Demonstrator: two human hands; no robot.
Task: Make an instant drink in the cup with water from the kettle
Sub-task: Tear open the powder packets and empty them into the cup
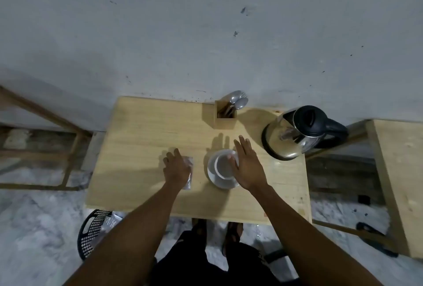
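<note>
Two hands reach over the wooden counter (pixel 142 130) — the left hand (pixel 177 167) lies flat on a small sachet (pixel 189 172), grip loose with fingers spread, closed on nothing. The right hand (pixel 248 166) rests open against the white cup (pixel 223 167) on its saucer (pixel 218 181), fingers straight — the kettle (pixel 297 133) stands just right, near a spoon holder (pixel 225 115).

The left hand (pixel 177 167) lies over a silvery sachet (pixel 189 177), hiding most of it and any print on it, while the right hand (pixel 248 169) covers the right rim of the white cup (pixel 223 166). Spoon bowls (pixel 238 100) stick out of a wooden holder (pixel 225 117), their handles hidden inside. Both forearms are cut off by the bottom edge.
</note>
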